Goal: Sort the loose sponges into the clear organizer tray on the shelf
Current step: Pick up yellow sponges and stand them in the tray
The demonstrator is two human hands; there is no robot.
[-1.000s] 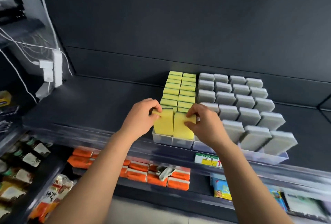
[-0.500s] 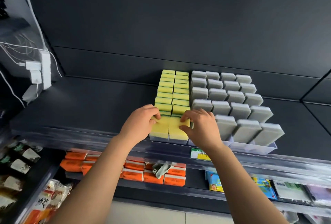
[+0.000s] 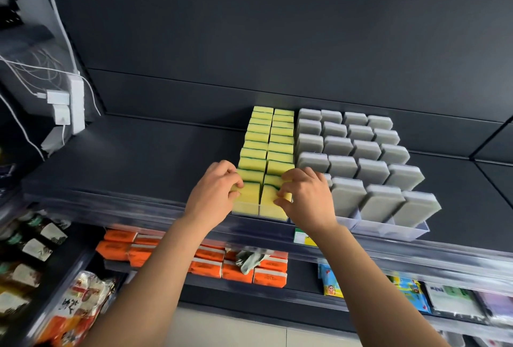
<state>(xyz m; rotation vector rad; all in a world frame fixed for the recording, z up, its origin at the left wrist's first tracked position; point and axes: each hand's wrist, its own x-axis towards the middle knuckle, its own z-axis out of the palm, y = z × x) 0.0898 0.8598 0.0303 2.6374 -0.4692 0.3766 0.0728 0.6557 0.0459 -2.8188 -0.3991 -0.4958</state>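
Two yellow foam sponges with green scouring backs stand upright in the front slots of a clear plastic organizer tray [image 3: 388,228], which sits near the front edge of a dark grey shelf [image 3: 125,158]. The left hand [image 3: 215,194] has its grip pinching the front left yellow sponge [image 3: 248,199], fingers curled on its top corner. The right hand [image 3: 305,196] likewise pinches the front right yellow sponge [image 3: 268,202].

The step appears to be seating this pair. It would go best with each pressed straight down and evenly, kept upright and square with the row behind, without dragging its neighbour.

The yellow sponges form two columns of roughly ten each; the back ones are too tightly packed for an exact count. The grey rectangular sponges [image 3: 348,196] fill four columns: nineteen are in plain sight, with a sliver of another behind the right hand.
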